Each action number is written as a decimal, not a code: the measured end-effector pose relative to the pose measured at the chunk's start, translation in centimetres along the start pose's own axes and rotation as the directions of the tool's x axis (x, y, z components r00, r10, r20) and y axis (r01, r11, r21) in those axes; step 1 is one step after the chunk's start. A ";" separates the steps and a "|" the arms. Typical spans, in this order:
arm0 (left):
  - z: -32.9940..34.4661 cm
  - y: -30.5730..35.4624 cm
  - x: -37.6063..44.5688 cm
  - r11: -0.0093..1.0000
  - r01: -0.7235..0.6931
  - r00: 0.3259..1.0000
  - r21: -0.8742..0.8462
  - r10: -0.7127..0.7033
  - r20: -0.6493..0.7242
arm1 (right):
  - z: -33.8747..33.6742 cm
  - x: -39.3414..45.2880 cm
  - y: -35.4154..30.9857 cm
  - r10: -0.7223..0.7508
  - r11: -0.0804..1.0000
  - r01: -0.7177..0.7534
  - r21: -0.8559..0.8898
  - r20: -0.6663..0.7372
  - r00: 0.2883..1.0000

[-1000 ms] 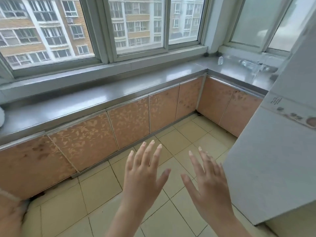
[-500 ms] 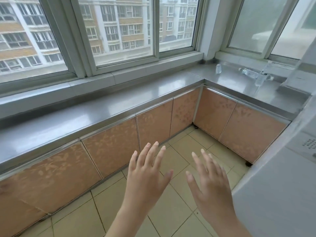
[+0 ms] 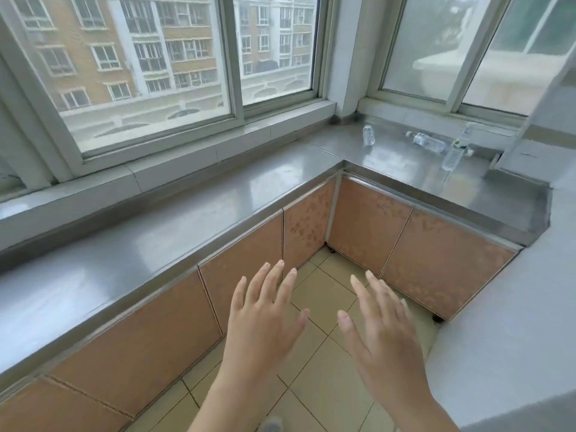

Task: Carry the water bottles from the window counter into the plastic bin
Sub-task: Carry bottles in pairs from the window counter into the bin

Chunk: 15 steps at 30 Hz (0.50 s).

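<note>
While hands (image 3: 265,319) spread empty — steel counter (image 3: 193,210) | bottles (image 3: 428,142), perhaps three

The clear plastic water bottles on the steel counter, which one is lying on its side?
The middle clear plastic bottle, lying flat below the right window. The short one left of it and the tall one right of it stand upright.

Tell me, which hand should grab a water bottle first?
Probably the right hand. Both hands are open and empty, but the bottles, one upright and one lying down, sit on the counter far off on the right side. The left hand is farther away.
</note>
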<state>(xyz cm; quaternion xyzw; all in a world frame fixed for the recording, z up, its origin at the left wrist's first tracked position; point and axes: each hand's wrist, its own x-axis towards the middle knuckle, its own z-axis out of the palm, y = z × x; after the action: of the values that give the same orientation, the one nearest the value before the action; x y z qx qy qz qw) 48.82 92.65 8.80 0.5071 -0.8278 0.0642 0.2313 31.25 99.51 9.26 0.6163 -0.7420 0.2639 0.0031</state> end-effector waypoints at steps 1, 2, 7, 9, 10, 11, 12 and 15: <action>0.9 -0.7 2.0 1.000 -0.019 1.000 -0.009 0.019 0.005 | 0.6 1.8 0.1 0.020 1.000 -0.020 -0.007 -0.006 1.000; 1.8 -1.2 4.2 0.999 -0.034 0.999 -0.026 0.034 0.008 | 1.1 3.6 0.3 0.040 0.999 -0.040 -0.011 -0.011 0.999; 5.7 -2.8 14.3 0.986 -0.151 0.988 -0.074 0.154 0.029 | 2.7 11.7 1.5 0.149 0.987 -0.152 -0.047 -0.049 0.988; 7.3 -2.9 18.1 0.977 -0.194 0.979 -0.091 0.199 0.044 | 3.3 14.4 2.4 0.189 0.979 -0.193 -0.064 -0.069 0.980; 8.1 -2.7 19.8 0.972 -0.205 0.976 -0.112 0.212 0.054 | 3.5 15.6 3.0 0.212 0.974 -0.217 -0.067 -0.072 0.975; 8.9 -2.5 21.5 0.967 -0.216 0.973 -0.134 0.225 0.057 | 3.7 16.9 3.7 0.233 0.969 -0.239 -0.068 -0.075 0.969; 9.9 -2.2 23.1 0.961 -0.229 0.969 -0.155 0.240 0.056 | 4.0 18.1 4.5 0.253 0.963 -0.258 -0.071 -0.078 0.964; 13.3 -0.7 27.8 0.944 -0.275 0.953 -0.182 0.293 0.076 | 4.5 22.1 7.7 0.295 0.948 -0.303 -0.095 -0.091 0.951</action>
<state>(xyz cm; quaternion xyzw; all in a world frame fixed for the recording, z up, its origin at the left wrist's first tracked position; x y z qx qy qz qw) 34.64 65.24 9.38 0.3634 -0.9054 0.0003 0.2193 20.29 78.28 9.65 0.4852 -0.8393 0.2441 0.0246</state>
